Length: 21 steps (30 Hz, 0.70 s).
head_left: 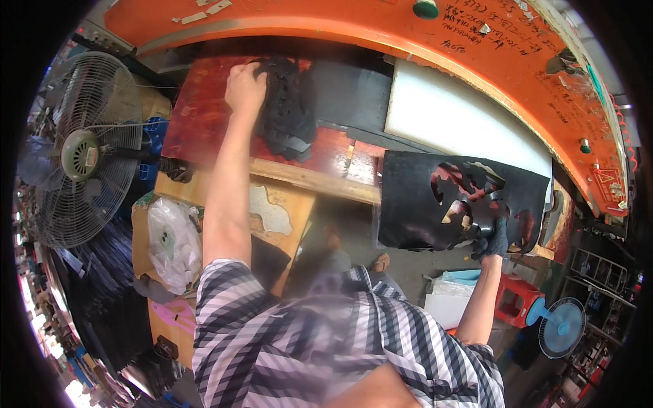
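My left hand (246, 88) is bare and reaches far out over the red tabletop. Its fingers curl closed on the upper left edge of a pile of black cut pieces (289, 109), thin and irregular in shape. At the right, my right hand (491, 241), in a dark glove, grips the lower edge of a black sheet (408, 197). Several curved holes are cut through this sheet, which hangs partly over the table's near edge. The glove blends into the sheet, so its fingertips are hard to make out.
An orange machine beam (326, 20) spans the far side, above a white board (462, 115) and a dark flat plate (350, 88). A large fan (85, 153) stands left, near a clear plastic bag (173, 245). A red stool (513, 299) and small blue fan (563, 328) are at lower right.
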Motion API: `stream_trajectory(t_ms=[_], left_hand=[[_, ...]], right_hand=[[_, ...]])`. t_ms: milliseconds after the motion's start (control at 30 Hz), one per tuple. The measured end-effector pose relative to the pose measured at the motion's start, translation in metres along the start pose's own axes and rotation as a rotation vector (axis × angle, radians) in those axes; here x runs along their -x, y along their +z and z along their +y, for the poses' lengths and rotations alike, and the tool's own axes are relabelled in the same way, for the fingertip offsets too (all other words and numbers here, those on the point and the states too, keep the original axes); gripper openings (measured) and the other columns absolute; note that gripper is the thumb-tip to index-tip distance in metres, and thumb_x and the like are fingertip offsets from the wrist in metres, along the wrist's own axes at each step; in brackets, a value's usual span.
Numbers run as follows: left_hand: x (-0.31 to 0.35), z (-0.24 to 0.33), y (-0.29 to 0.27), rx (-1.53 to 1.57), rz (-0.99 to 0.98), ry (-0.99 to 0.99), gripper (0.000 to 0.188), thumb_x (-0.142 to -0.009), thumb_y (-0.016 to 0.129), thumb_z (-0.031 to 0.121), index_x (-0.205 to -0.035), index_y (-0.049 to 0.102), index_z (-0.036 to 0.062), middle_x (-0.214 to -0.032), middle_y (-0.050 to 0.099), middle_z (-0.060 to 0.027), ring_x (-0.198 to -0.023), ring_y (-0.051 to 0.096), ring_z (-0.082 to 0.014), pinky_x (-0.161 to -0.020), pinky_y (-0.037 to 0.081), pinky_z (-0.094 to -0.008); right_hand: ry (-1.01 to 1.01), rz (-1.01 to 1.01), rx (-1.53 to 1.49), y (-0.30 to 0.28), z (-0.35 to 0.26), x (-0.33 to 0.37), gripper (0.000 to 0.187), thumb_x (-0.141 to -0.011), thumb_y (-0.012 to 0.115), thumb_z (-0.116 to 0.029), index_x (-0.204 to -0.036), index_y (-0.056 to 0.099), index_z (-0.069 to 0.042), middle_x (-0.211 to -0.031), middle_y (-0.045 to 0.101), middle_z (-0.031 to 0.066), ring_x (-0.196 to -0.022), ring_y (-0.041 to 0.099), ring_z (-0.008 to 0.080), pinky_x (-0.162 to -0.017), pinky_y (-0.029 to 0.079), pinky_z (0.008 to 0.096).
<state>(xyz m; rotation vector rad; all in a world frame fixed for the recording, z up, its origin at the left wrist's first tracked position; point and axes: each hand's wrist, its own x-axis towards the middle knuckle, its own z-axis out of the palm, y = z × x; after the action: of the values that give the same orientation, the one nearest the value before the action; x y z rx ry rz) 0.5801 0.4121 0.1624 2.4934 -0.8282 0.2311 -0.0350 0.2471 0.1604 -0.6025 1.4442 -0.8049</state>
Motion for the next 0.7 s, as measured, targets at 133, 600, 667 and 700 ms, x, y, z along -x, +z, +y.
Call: stream_trajectory(t_ms=[133,600,667,700], left_hand=[[-0.018,0.015,0.012,0.119,-0.144,0.027,0.028,-0.084,0.059,0.032,-0.109,0.065,0.0194,-0.106,0.063,-0.0081,-0.101,0.060,-0.0301,-0.084,0.048,-0.0420],[-0.065,0.021,0.046,-0.074,-0.613,0.134,0.071,-0.069,0.075,0.031,-0.133,0.048,0.0178,-0.135,0.045,-0.0172,-0.121,0.048,-0.0327,-0.099,0.040,-0.0434],[-0.066,0.022,0.047,0.044,-0.669,0.090,0.072,-0.068,0.076,0.032,-0.133,0.048,0.0183,-0.134,0.045,-0.0162,-0.120,0.049,-0.0325,-0.098,0.041,-0.0438],[-0.066,0.020,0.048,0.097,-0.685,0.065,0.073,-0.067,0.076,0.033,-0.133,0.048,0.0186,-0.133,0.046,-0.0158,-0.119,0.049,-0.0324,-0.098,0.041,-0.0440]], right_hand=[[-0.034,0.003,0.048,0.003,0.001,0.002,0.037,-0.089,0.054,-0.047,-0.108,0.060,-0.016,-0.080,0.066,0.0028,-0.042,0.054,0.0140,-0.029,0.031,0.0220],[0.001,0.013,0.038,-0.013,0.003,-0.014,0.033,-0.088,0.056,-0.046,-0.104,0.061,-0.018,-0.083,0.065,-0.0002,-0.052,0.057,0.0142,-0.032,0.033,0.0220],[-0.009,0.037,0.022,-0.014,0.002,-0.014,0.033,-0.087,0.057,-0.047,-0.104,0.061,-0.018,-0.082,0.065,-0.0002,-0.051,0.056,0.0144,-0.032,0.033,0.0217],[0.002,0.029,0.020,-0.015,0.002,-0.014,0.033,-0.087,0.057,-0.047,-0.103,0.061,-0.019,-0.081,0.065,-0.0001,-0.051,0.056,0.0145,-0.032,0.033,0.0217]])
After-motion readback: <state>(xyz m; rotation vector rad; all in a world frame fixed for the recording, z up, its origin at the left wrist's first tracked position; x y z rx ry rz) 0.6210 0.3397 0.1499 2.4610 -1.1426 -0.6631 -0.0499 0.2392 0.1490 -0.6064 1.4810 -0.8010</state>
